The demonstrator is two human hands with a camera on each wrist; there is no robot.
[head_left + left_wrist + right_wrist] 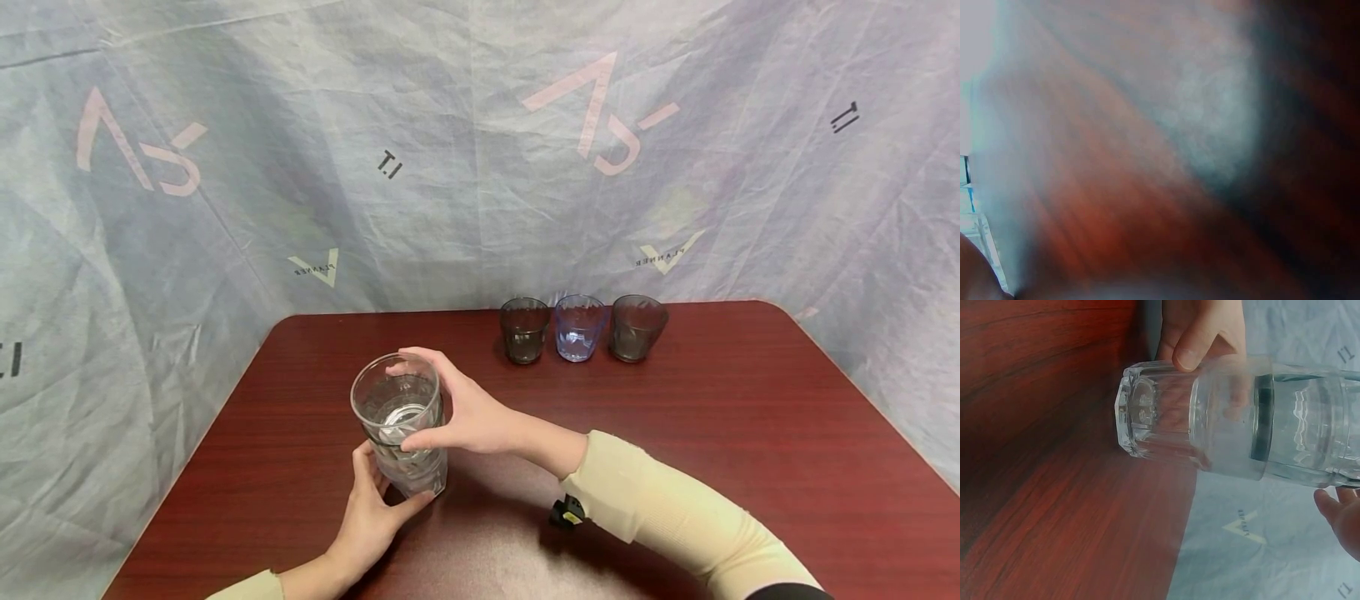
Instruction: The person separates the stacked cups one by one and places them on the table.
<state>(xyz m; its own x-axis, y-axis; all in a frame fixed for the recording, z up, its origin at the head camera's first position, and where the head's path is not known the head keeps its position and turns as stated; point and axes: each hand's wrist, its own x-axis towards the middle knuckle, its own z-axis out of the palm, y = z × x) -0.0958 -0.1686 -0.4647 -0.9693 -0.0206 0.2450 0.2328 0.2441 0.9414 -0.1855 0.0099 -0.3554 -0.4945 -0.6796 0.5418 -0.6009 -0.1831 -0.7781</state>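
A stack of nested drinking glasses (pixel 405 433), clear with a darker glass band partway up, is held between both hands at the left of the table. It leans a little, its thick faceted base (pixel 1124 412) close over the wood. My left hand (pixel 372 508) grips the lower part, thumb on the near side and fingers round the left. Higher up, my right hand (pixel 468 412) holds the top glass near its rim, thumb in front and fingers behind. The right wrist view shows the stack lying sideways across the picture, with the left thumb (pixel 1192 347) against the lower glass.
Three tumblers stand in a row at the back of the red-brown table (pixel 720 433): a dark grey one (pixel 525 332), a blue one (pixel 580 329) and another grey one (pixel 636 329). A printed grey cloth (pixel 450 225) hangs behind and beside the table. The left wrist view is mostly blurred.
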